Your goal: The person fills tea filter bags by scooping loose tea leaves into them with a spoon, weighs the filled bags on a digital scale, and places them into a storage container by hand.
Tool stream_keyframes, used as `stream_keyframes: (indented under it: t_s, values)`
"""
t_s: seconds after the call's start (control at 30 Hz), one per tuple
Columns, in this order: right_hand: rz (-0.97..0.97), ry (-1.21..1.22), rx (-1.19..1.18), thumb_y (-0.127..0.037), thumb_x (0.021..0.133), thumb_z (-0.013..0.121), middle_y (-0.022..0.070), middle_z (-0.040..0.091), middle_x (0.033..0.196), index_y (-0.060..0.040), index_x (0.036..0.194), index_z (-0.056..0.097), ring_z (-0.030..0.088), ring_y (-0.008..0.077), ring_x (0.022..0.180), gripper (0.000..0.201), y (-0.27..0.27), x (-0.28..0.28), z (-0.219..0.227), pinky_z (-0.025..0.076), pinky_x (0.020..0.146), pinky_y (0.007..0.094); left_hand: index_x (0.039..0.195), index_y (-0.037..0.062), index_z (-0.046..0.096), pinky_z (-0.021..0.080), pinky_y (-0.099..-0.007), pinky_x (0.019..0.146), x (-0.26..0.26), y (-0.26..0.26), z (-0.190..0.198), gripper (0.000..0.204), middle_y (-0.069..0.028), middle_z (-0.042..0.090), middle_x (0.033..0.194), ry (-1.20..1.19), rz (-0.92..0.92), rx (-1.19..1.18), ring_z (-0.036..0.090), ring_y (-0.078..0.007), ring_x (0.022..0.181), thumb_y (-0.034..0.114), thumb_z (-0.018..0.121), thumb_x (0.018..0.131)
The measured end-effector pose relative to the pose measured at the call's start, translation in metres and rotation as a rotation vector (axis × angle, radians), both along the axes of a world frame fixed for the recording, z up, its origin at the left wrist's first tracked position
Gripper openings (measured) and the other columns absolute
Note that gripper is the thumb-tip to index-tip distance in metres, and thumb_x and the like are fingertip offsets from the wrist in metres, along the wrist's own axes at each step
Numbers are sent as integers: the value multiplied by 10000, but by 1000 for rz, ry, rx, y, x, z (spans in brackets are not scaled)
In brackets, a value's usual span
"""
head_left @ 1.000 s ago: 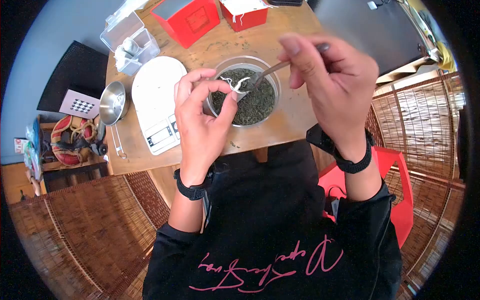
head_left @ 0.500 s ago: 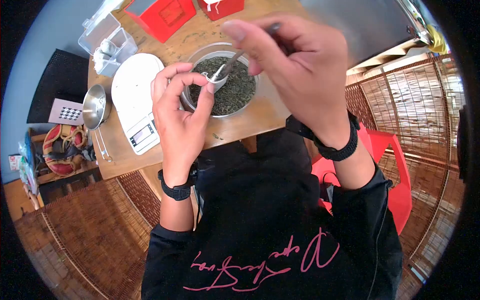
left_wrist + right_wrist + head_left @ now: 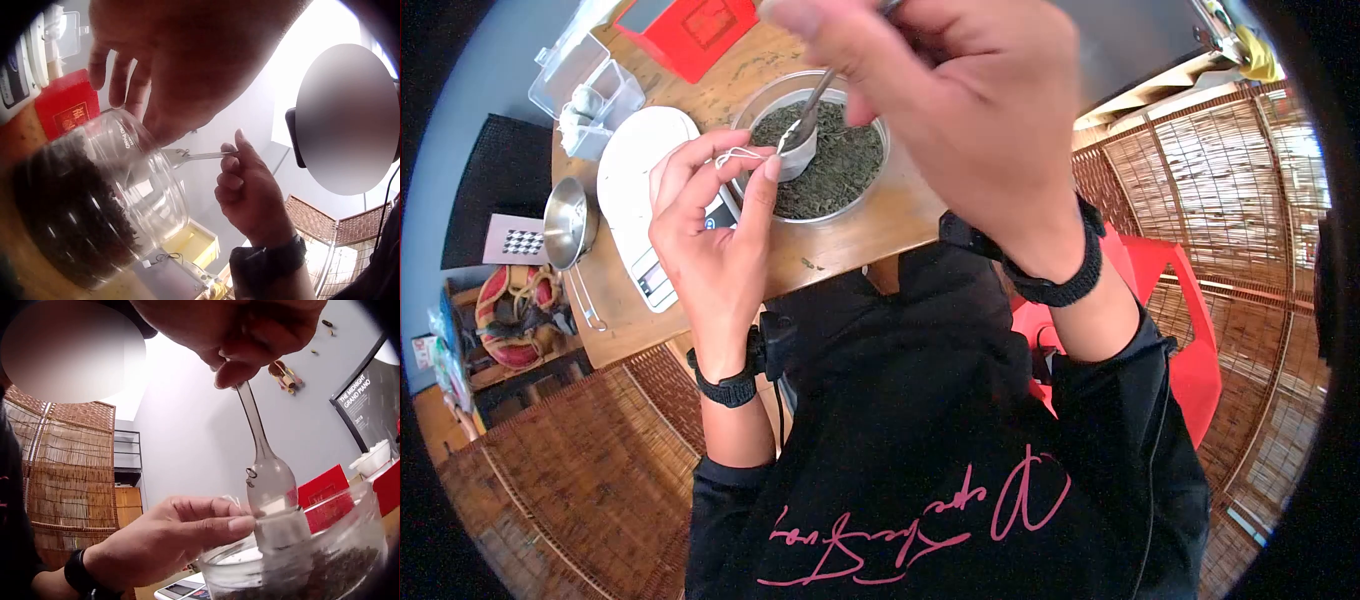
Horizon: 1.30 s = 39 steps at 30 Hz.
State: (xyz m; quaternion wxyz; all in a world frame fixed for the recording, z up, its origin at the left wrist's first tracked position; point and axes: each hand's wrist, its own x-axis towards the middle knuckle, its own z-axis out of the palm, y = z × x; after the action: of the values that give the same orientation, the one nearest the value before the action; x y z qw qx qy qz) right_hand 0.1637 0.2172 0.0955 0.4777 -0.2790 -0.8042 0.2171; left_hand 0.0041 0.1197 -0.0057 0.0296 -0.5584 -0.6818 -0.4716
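Between thumb and forefinger, my left hand [image 3: 710, 215] pinches the rim of a small white mesh bag [image 3: 799, 158] with a string, above a clear round jar [image 3: 884, 165] of dark dried leaves [image 3: 840, 175]. My right hand [image 3: 990, 130] grips the handle of a metal spoon [image 3: 815, 98], its bowl down at the bag's mouth. In the right wrist view the spoon [image 3: 272, 481] stands upright with its tip inside the bag [image 3: 282, 531], and a few leaf bits cling to the bowl. The left wrist view shows the jar [image 3: 94, 206] beside the left hand [image 3: 187, 56].
Left of the jar lies a white scale [image 3: 635, 170], with a metal strainer [image 3: 568, 222] beyond it. Behind are a clear plastic box [image 3: 600, 105] with white bags and a red box [image 3: 690, 35]. Leaf crumbs lie near the table's front edge.
The spoon's bowl has gone down into the bag's mouth. In the head view both hands, the jar and the table have shifted left and upward.
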Motion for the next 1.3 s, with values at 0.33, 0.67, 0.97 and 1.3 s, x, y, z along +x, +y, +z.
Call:
stream_keyframes:
  t_s: [0.33,0.67,0.97,1.3]
  values:
    - [72,152,-52,-151,944,783,37,637,557,39,838,768,535,27,480,219,14,4,-18,363,423,224,935,48,788,456,-390,998,4,1,-1,74,-81,730,1106,-102,6,-8,629,-255,1075,87,785,872]
    - [-13,114,-111,-138,969,760,20,646,570,71,821,751,548,24,486,256,5,-4,-11,362,420,199,948,43,775,457,-388,989,1,2,-1,67,-88,717,1126,-114,-9,13,617,-257,1085,75,769,889]
    - [65,44,-207,-224,955,769,37,642,564,21,857,778,560,49,488,263,4,-8,-9,383,449,226,949,12,728,461,-356,1001,-1,-1,-3,65,-107,702,1114,-70,-41,-22,623,-227,1087,66,745,917]
    - [41,176,-243,-99,953,748,61,683,671,50,874,741,580,44,537,169,11,-2,-25,417,487,200,958,11,721,470,-320,911,-4,4,-2,99,-78,696,1073,-37,2,26,607,-193,1006,95,758,922]
